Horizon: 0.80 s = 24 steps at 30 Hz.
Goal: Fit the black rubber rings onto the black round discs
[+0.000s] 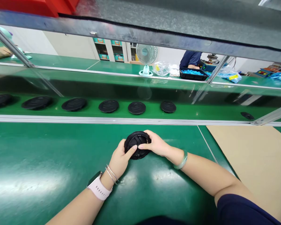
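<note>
Two hands clamped on black disc (pixel 137 145) | left hand (pixel 120 159) | right hand (pixel 155 145) | black tray (pixel 192 75): blue parts

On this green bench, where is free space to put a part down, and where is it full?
Free: the green bench left of the left hand, and the tan board right of the right hand. Crowded: the belt behind the rail, with its row of discs, and the centre, where both hands hold the black cap.

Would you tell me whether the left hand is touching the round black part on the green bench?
Touching. The head view shows the left hand with its forefinger laid on the round black part and fingers wrapped around its left edge, no gap.
</note>
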Motion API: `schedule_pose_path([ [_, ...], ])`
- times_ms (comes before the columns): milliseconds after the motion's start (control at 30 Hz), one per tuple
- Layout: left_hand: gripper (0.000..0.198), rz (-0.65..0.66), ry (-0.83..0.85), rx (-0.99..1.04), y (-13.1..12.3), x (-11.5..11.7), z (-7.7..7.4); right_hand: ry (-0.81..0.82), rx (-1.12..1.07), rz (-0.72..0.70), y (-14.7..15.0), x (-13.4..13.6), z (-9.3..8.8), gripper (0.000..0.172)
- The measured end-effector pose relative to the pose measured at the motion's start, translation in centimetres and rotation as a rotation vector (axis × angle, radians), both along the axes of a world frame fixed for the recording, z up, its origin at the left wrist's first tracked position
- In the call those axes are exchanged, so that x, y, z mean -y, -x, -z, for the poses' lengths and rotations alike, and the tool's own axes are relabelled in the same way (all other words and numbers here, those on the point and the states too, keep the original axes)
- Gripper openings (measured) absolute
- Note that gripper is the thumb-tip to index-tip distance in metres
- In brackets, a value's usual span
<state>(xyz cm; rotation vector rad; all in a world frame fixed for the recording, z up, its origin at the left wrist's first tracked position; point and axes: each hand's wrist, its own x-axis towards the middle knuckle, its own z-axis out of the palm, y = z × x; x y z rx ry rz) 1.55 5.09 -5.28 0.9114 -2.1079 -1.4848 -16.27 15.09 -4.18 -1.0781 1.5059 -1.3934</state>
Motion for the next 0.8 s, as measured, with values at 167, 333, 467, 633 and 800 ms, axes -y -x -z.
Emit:
schedule_pose_path([
  [167,0.048,-0.005,0.002,-0.027,0.2,0.1,0.3,-0.029,-0.115,0.126,-0.9,0.1,0.3,0.04],
  [333,0.064,0.006,-0.187,-0.089,0.4,-0.2,-0.1,0.012,-0.116,0.131,1.2,1.1,-0.5,0.046],
  [467,0.08,0.062,-0.376,-0.202,0.6,-0.6,-0.6,0.16,-0.546,0.81,9.9,-1.5,-2.3,0.043],
  [633,0.068,0.116,-0.363,-0.241,1.1,-0.5,0.2,-0.485,-1.107,0.939,20.2,-6.3,-2.3,0.052],
  [800,0.055,0.103,-0.388,-0.281,1.8,-1.5,0.8,-0.525,-1.439,0.77,20.8,-5.8,1.2,0.064],
])
